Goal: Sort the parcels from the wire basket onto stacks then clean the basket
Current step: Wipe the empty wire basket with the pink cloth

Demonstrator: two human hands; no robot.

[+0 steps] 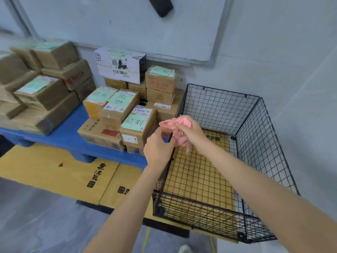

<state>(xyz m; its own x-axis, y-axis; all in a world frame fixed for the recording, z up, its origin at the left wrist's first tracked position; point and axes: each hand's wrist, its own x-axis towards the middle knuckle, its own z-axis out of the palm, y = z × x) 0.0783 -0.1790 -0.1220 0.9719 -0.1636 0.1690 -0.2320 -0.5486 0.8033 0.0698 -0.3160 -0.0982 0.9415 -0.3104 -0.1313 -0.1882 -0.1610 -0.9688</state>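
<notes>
The parcels point(116, 106) sit stacked on the pallet point(69, 136), so cleaning is in hand. The left hand point(158, 148) curls on the left rim of the empty basket point(218, 106); the right hand point(191, 132) clamps a cloth point(182, 121) there. Next, I judge: wipe along the wires.

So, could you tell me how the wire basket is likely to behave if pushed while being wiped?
Probably light: the basket is empty, thin wire mesh. It may well slide on the smooth cardboard beneath. The thin walls could flex under the cloth in the right hand.
</notes>
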